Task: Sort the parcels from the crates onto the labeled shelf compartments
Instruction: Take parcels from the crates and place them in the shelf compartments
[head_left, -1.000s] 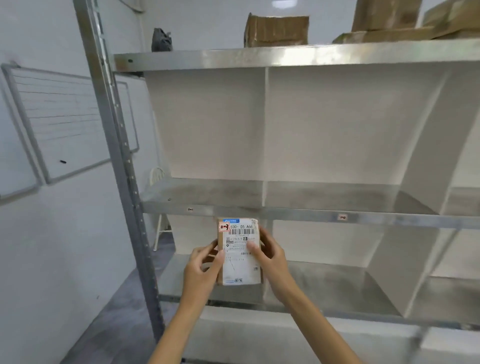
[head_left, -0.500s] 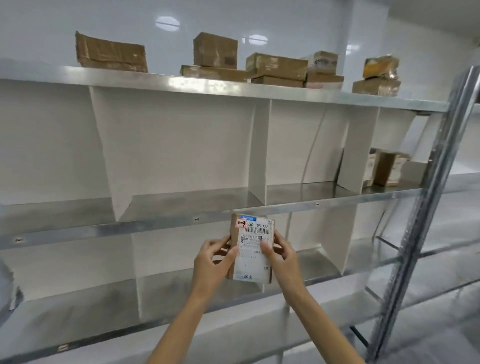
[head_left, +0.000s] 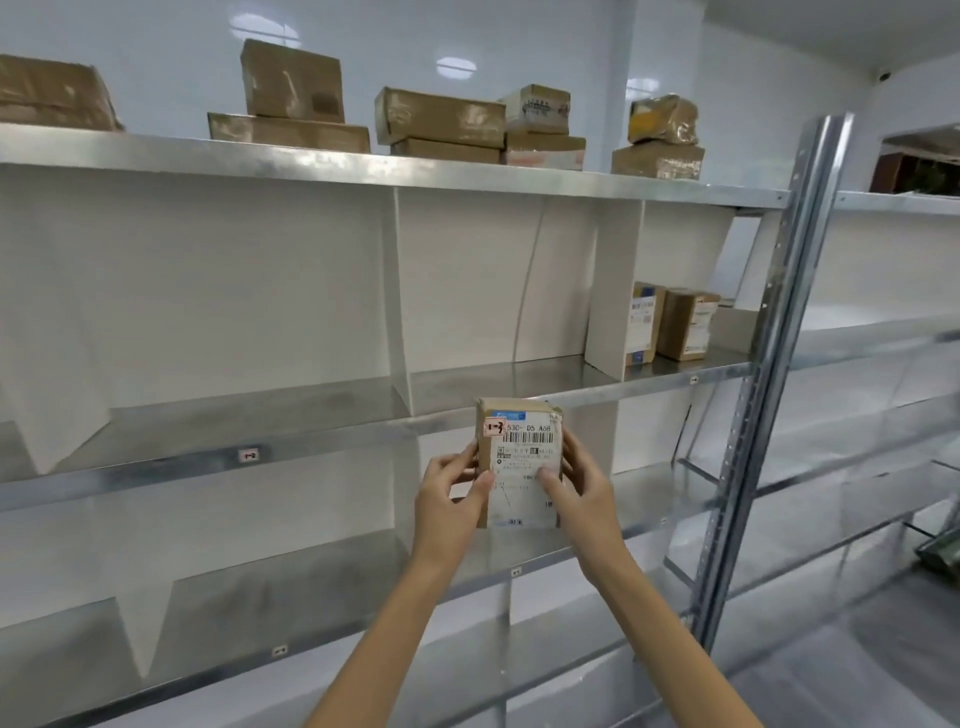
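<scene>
A small brown parcel (head_left: 519, 457) with a white shipping label and a red tag sticker stands upright in front of me. My left hand (head_left: 449, 493) grips its left edge with the thumb on the label. My right hand (head_left: 584, 488) grips its right edge the same way. The parcel hangs in front of the middle shelf (head_left: 322, 441) of a metal rack, before the compartment split by white dividers (head_left: 400, 301). Small labels (head_left: 250, 455) sit on the shelf's front lip.
Two boxed parcels (head_left: 670, 325) stand in the right compartment of the middle shelf. Several brown cartons (head_left: 439, 122) are stacked on the top shelf. A perforated steel upright (head_left: 769, 374) rises at the right, with further shelving beyond it.
My view has swung right along the rack, from its left end to its right upright. Both hands keep the same hold on the parcel, which has tilted back upright.
</scene>
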